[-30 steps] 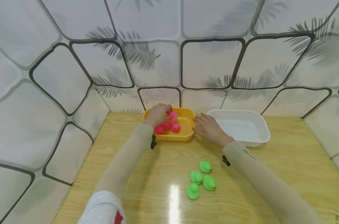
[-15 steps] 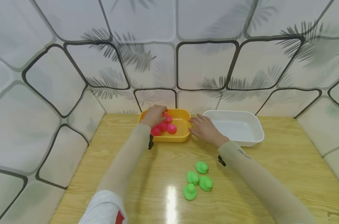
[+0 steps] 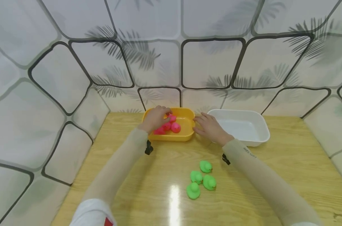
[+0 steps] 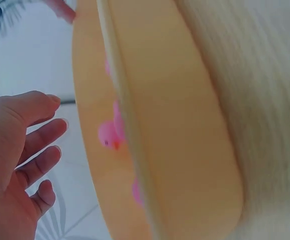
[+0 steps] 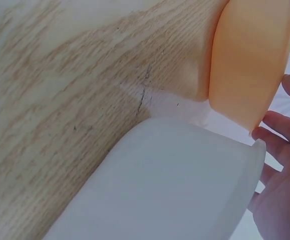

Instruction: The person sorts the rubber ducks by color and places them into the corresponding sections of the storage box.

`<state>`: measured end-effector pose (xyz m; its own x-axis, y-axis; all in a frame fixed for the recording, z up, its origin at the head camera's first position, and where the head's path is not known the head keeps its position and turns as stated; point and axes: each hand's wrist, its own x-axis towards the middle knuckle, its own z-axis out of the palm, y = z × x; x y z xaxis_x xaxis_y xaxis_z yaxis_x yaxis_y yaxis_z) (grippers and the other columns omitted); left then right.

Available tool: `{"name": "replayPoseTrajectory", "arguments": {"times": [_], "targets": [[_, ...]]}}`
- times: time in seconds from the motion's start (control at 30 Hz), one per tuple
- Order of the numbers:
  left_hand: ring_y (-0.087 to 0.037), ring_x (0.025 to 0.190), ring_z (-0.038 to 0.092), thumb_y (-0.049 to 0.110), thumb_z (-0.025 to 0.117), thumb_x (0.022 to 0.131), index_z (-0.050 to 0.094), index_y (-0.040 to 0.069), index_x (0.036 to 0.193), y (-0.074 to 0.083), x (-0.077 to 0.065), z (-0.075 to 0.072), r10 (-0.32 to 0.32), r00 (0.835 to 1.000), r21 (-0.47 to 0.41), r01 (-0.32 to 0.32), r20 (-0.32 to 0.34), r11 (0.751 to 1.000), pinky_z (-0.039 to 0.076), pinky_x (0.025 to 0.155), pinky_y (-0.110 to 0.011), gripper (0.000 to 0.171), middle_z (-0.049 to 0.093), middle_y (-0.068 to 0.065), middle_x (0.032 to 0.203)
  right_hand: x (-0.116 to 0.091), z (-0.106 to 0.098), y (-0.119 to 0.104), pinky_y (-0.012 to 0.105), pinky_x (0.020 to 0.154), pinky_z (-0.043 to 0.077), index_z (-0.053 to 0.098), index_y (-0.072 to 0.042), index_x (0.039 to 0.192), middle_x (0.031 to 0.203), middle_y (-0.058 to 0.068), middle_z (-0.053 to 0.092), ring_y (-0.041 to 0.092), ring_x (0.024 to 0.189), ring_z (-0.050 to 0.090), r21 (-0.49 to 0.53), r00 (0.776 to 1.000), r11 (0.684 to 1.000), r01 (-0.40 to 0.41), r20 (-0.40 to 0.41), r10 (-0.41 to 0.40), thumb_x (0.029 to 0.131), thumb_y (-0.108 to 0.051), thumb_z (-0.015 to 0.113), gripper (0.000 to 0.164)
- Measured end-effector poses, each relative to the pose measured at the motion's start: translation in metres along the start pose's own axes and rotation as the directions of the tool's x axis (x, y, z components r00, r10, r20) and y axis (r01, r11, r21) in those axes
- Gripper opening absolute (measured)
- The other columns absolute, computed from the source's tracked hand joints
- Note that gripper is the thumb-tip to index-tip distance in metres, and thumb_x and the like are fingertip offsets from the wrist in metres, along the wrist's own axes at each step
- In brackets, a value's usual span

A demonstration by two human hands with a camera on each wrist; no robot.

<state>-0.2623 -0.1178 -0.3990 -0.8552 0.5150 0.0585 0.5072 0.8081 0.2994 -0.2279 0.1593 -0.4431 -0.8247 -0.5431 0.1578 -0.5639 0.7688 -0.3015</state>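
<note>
My left hand (image 3: pixel 155 118) hovers over the left part of an orange plastic tray (image 3: pixel 185 137), its fingers loosely bent. In the left wrist view nothing sits between those fingers, and the hand is beyond the tray's rim. Several pink toy ducks (image 3: pixel 175 127) lie in the tray's left half, partly hidden by that hand. At the tray's right end is my right hand (image 3: pixel 209 126), fingers spread. The right wrist view has its thumb and index fingertip right at the orange rim (image 5: pixel 283 75).
A white plastic tray (image 3: pixel 243 125) stands right of the orange one, behind my right hand. Several green toy ducks (image 3: pixel 206 166) sit grouped on the wooden table (image 3: pixel 148 188) nearer to me. A patterned curtain (image 3: pixel 210 66) rises at the back and sides.
The left wrist has shifted slightly left and toward me over the orange tray. The right hand keeps its place at the tray's end. The head view sways a little.
</note>
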Motion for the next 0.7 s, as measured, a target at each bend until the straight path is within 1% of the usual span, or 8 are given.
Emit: {"name": "replayPoseTrajectory", "arguments": {"times": [0.17, 0.2, 0.3, 0.4, 0.5, 0.6, 0.7], "targets": [[-0.029, 0.112, 0.065, 0.025, 0.069, 0.102, 0.073, 0.006, 0.122, 0.01, -0.007, 0.008, 0.088, 0.996, -0.017, -0.088, -0.012, 0.996, 0.049, 0.105, -0.044, 0.028, 0.074, -0.008, 0.118, -0.002, -0.003, 0.0, 0.064, 0.121, 0.025, 0.057, 0.004, 0.142, 0.149, 0.024, 0.054, 0.049, 0.146, 0.037, 0.037, 1.0, 0.999, -0.009, 0.018, 0.009, 0.104, -0.029, 0.063, 0.051], [-0.03, 0.113, 0.064, 0.023, 0.069, 0.102, 0.072, 0.005, 0.123, 0.013, -0.008, 0.01, 0.093, 0.996, -0.026, -0.093, -0.008, 0.995, 0.05, 0.102, -0.043, 0.028, 0.073, -0.009, 0.119, -0.002, -0.004, 0.0, 0.064, 0.121, 0.025, 0.057, 0.004, 0.142, 0.149, 0.024, 0.054, 0.049, 0.146, 0.037, 0.047, 1.0, 0.999, -0.01, 0.019, 0.009, 0.104, -0.029, 0.064, 0.051], [-0.03, 0.114, 0.063, 0.022, 0.07, 0.101, 0.072, 0.004, 0.125, 0.021, -0.011, 0.014, 0.115, 0.993, -0.038, -0.115, -0.009, 0.993, 0.048, 0.104, -0.043, 0.029, 0.072, -0.01, 0.119, -0.008, -0.01, -0.002, 0.064, 0.119, 0.027, 0.058, 0.004, 0.141, 0.147, 0.024, 0.056, 0.048, 0.144, 0.041, 0.059, 1.0, 0.998, -0.002, 0.009, 0.002, 0.104, -0.027, 0.065, 0.049], [-0.03, 0.114, 0.062, 0.022, 0.07, 0.101, 0.071, 0.003, 0.126, 0.031, -0.014, 0.017, 0.139, 0.99, -0.062, -0.14, -0.017, 0.988, 0.048, 0.104, -0.043, 0.031, 0.072, -0.01, 0.121, -0.014, -0.017, -0.005, 0.063, 0.114, 0.036, 0.063, 0.004, 0.134, 0.136, 0.023, 0.064, 0.045, 0.133, 0.053, 0.066, 0.999, 0.997, 0.025, -0.03, -0.023, 0.103, -0.022, 0.066, 0.041], [-0.029, 0.115, 0.062, 0.022, 0.07, 0.101, 0.071, 0.004, 0.126, 0.041, -0.015, 0.021, 0.165, 0.986, -0.081, -0.167, -0.024, 0.983, 0.05, 0.103, -0.041, 0.031, 0.072, -0.009, 0.122, -0.021, -0.021, -0.006, 0.06, 0.106, 0.044, 0.068, 0.003, 0.125, 0.12, 0.02, 0.071, 0.041, 0.116, 0.063, 0.071, 0.994, 0.995, 0.073, -0.087, -0.067, 0.101, -0.016, 0.067, 0.031], [-0.027, 0.114, 0.063, 0.024, 0.07, 0.101, 0.071, 0.005, 0.127, 0.05, -0.016, 0.025, 0.182, 0.983, -0.1, -0.183, -0.022, 0.978, 0.051, 0.101, -0.04, 0.032, 0.071, -0.008, 0.122, -0.029, -0.023, -0.005, 0.058, 0.102, 0.047, 0.071, 0.001, 0.12, 0.113, 0.017, 0.073, 0.038, 0.107, 0.066, 0.077, 0.988, 0.992, 0.103, -0.125, -0.093, 0.1, -0.014, 0.069, 0.025], [-0.027, 0.112, 0.063, 0.025, 0.07, 0.102, 0.07, 0.005, 0.126, 0.057, -0.015, 0.028, 0.21, 0.977, -0.096, -0.212, -0.03, 0.972, 0.051, 0.101, -0.04, 0.032, 0.071, -0.009, 0.119, -0.037, -0.024, -0.005, 0.057, 0.099, 0.049, 0.071, 0.001, 0.119, 0.111, 0.015, 0.074, 0.038, 0.105, 0.066, 0.077, 0.986, 0.991, 0.113, -0.128, -0.102, 0.1, -0.012, 0.069, 0.023]]}}
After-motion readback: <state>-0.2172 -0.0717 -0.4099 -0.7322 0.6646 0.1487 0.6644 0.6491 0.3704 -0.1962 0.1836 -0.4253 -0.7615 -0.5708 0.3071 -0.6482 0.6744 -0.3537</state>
